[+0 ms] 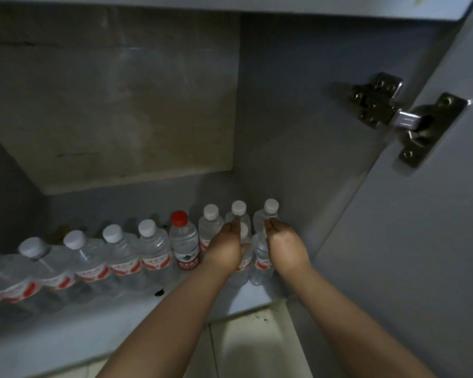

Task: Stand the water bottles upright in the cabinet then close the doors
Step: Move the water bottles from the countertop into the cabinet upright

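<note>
Inside the cabinet, a row of clear water bottles with white caps stands upright along the back of the shelf. One red-capped bottle stands among them. At the right end, two more bottles stand in front of the row. My left hand holds the front left bottle by its upper part. The front right bottle is held in my right hand, whose fingertips are up by its neck. My hands hide much of both bottles.
The right cabinet door stands open, with a metal hinge on it. The cabinet's right wall is close beside my right hand. A small dark speck lies on the shelf. Pale floor tiles show below the shelf edge.
</note>
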